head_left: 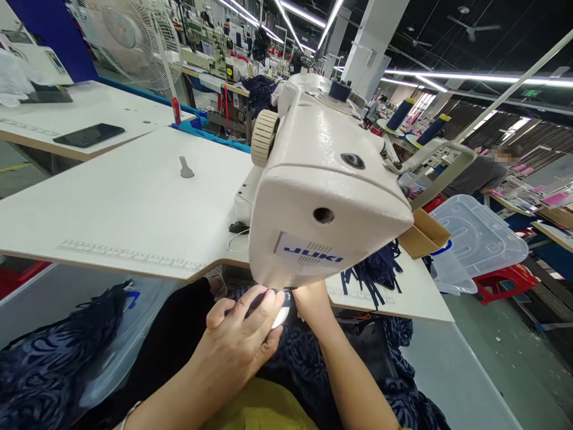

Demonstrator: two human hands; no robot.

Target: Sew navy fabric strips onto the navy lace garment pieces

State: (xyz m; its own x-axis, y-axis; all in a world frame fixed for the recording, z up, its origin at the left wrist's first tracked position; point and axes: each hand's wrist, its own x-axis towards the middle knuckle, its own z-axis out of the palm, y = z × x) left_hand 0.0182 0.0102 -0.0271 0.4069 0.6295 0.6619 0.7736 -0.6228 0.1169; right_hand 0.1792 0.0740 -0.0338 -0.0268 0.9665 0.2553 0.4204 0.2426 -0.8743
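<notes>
Navy fabric (303, 352), likely soft, light and best held by an edge, is draped beneath a sewing machine (331, 197). The left hand (244, 325) is curled over a white part (280, 318), the right hand (310, 301) half-hidden; neither grip's closure can be told.

A smooth white wooden-edged table (111, 197) carries a glossy cream-coloured metal sewing machine (331, 197) and a heap of navy fabric strips (378, 269).

The machine (331, 203) blocks the way straight ahead. Leftward, there is passage over the counter (116, 197); on the right, strips (380, 269) and a box (427, 236) obstruct.
</notes>
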